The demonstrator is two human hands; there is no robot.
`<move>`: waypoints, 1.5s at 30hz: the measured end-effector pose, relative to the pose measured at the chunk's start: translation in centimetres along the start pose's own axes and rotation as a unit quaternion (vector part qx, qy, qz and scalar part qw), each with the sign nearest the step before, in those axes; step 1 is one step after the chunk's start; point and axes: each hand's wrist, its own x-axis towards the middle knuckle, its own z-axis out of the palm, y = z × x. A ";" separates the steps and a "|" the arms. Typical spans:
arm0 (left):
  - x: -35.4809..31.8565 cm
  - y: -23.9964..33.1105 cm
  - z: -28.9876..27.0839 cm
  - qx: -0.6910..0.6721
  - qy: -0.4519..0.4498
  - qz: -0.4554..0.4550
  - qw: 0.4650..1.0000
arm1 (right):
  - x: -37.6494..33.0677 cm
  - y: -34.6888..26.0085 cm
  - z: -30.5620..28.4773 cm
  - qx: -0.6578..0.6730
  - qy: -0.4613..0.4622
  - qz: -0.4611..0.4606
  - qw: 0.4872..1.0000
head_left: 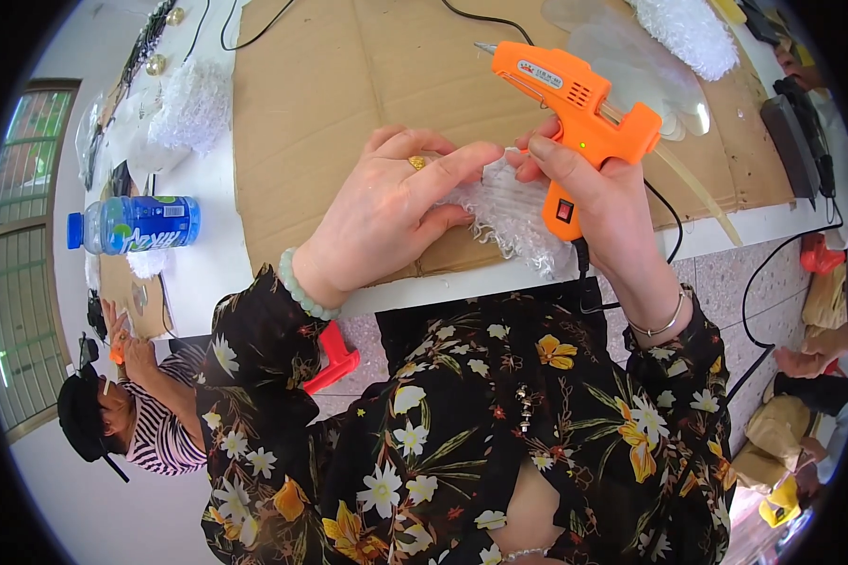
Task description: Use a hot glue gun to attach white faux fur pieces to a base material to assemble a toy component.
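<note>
My right hand (608, 202) grips an orange hot glue gun (579, 99) by its handle, with the metal nozzle pointing to the far left. A long translucent glue stick (697, 188) sticks out of its back end, and a small green light shows on its side. Under my hands lies a piece of fluffy white fabric (518, 221) at the near edge of the cardboard. My left hand (396, 212) pinches the fabric's left side between curled fingers. The fingertips of my right hand also reach its upper edge. What lies right between the fingertips is hidden.
A cardboard sheet (320, 104) covers the white table. A blue drink bottle (137, 224) lies at left, near white fluffy pieces (190, 104). Clear plastic sheets (622, 71) and another fluffy piece (693, 38) are at far right. Black cables trail around; other people sit at both sides.
</note>
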 end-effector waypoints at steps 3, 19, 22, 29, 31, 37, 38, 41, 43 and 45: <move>-0.1 -0.1 0.2 0.022 0.009 0.017 1.000 | 0.0 -0.1 0.0 0.000 0.001 0.001 1.000; -2.9 1.7 -3.5 -0.073 0.305 -0.076 0.946 | 0.0 0.0 -0.1 0.011 -0.007 -0.005 1.000; -3.5 2.0 -3.0 -0.007 0.193 -0.153 0.969 | 0.0 -0.2 0.1 0.008 -0.016 -0.007 1.000; -4.3 2.5 -1.4 0.218 0.071 -0.114 0.967 | 0.1 0.0 0.1 -0.007 -0.023 -0.010 1.000; -4.5 2.6 -1.0 0.201 0.038 -0.125 0.971 | 0.1 0.0 0.2 -0.017 -0.014 0.001 1.000; -3.7 2.5 -1.2 0.220 -0.022 -0.096 0.970 | 0.3 0.1 0.3 -0.021 -0.016 -0.006 1.000; -3.8 2.1 -1.4 0.221 -0.022 -0.096 0.970 | 0.3 0.2 0.3 -0.020 -0.016 -0.007 1.000; -5.0 1.0 -2.1 0.059 0.094 -0.127 0.986 | 0.4 0.2 0.3 -0.022 -0.019 -0.009 1.000; -5.8 1.6 -2.4 0.112 0.105 -0.097 0.983 | 0.4 0.3 0.3 -0.021 -0.017 -0.011 1.000; -6.0 3.2 -2.2 0.148 0.053 -0.101 0.982 | 0.3 0.1 0.1 -0.021 -0.019 -0.014 0.999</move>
